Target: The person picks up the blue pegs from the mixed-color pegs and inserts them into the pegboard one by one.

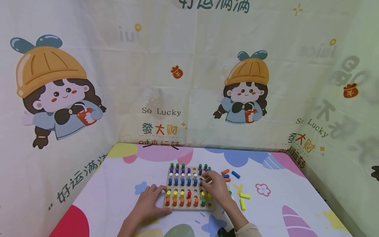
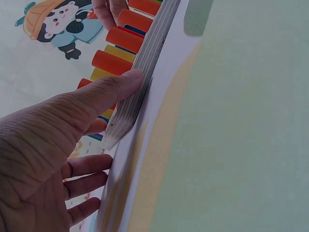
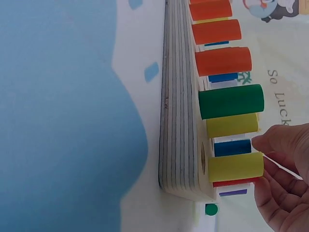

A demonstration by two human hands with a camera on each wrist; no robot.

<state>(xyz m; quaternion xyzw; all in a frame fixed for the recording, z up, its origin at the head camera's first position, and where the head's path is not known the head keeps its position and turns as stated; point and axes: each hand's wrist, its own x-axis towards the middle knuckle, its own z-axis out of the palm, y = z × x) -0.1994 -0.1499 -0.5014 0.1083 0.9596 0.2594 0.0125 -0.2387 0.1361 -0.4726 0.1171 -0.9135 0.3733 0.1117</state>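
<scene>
A wooden pegboard stands on the table, with rows of green, purple, white, blue, yellow and orange pegs. My left hand holds its near left corner, thumb along the front edge and index finger at the left side. Over the right end of the board, my right hand pinches at a peg, whose colour I cannot tell. Its thumb tip is right at a blue peg, and its fingertips lie by the ends of a yellow peg and a partly hidden red peg.
Right of the board lie loose pegs: an orange peg, a blue peg and yellow pegs, among others. A patterned cloth covers the table, and printed curtains enclose the back and sides.
</scene>
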